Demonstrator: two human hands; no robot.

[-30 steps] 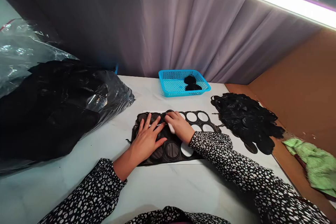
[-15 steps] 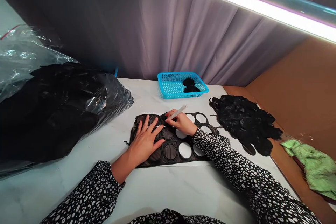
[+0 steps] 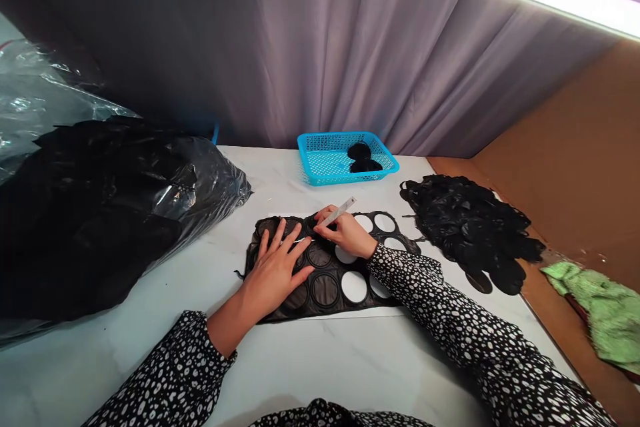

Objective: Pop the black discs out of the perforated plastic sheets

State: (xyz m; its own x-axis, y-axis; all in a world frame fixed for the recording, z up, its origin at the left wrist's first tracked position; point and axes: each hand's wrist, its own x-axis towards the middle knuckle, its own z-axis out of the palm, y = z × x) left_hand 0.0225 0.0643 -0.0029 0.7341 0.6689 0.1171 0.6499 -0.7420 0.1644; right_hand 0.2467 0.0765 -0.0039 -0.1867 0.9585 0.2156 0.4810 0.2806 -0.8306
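Note:
A black sheet (image 3: 287, 310) with rows of round ridged outlines lies on white paper on the table. Several of its circles on the right are cut-out holes showing white; those on the left still hold black discs. My left hand (image 3: 277, 268) presses flat on the sheet's left part, fingers spread. In my right hand (image 3: 347, 233) is a thin grey cutter blade (image 3: 339, 211), pinched between thumb and fingers and slanting up to the right. The blade's lower end is hidden by my fingers at a circle in the top row.
Behind the sheet stands a blue plastic basket (image 3: 320, 180) with a few black discs (image 3: 359, 151). A heap of black scraps (image 3: 467, 223) lies at the right, near a green cloth (image 3: 595, 307). A big clear bag of black material (image 3: 100, 213) fills the left.
The view has tilted and shifted slightly. Both hands keep nearly the same places on the sheet, and the blade is still in my right hand.

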